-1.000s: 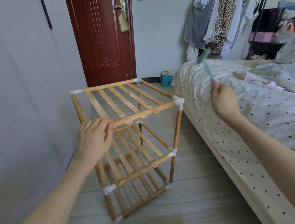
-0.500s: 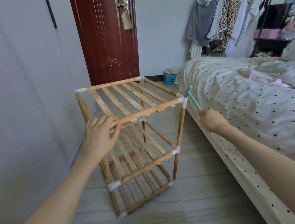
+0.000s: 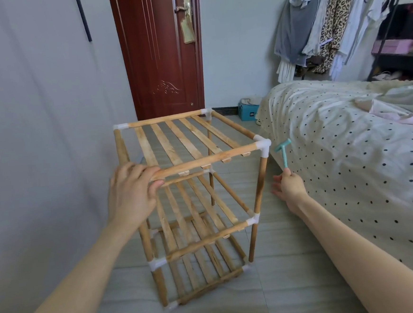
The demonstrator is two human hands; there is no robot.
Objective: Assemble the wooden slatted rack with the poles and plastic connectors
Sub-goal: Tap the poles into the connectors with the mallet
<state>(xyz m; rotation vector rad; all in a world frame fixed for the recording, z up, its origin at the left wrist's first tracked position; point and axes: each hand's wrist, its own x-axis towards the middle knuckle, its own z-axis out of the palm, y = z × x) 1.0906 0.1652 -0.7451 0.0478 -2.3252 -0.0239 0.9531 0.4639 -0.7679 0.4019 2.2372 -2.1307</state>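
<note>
1. Three slatted tiers make up the wooden rack (image 3: 191,197), which stands upright on the tiled floor (image 3: 285,286) between the grey wall (image 3: 37,120) on the left and the bed (image 3: 349,157) on the right.
2. The left hand (image 3: 132,194) grips the near top pole (image 3: 205,160) at its left end, fingers curled over the pole and thumb beneath it, covering the near left corner of the top tier.
3. White plastic connectors join the poles at the corners; the near right top connector (image 3: 263,145) caps the near right upright pole (image 3: 257,199).
4. Behind the rack a dark red door (image 3: 160,56) is closed, and a small blue box (image 3: 247,112) sits on the floor by the foot of the bed.
5. The right hand (image 3: 289,187) pinches the lower end of a small teal plastic hammer (image 3: 284,154) between thumb and forefinger, with the other fingers spread loosely toward the rack.
6. The hammer stands nearly upright, its head just beside the near right top connector and not touching it.
7. The bed carries a cream cover with dark dots, and clothes (image 3: 326,23) hang on a rail beyond it.
</note>
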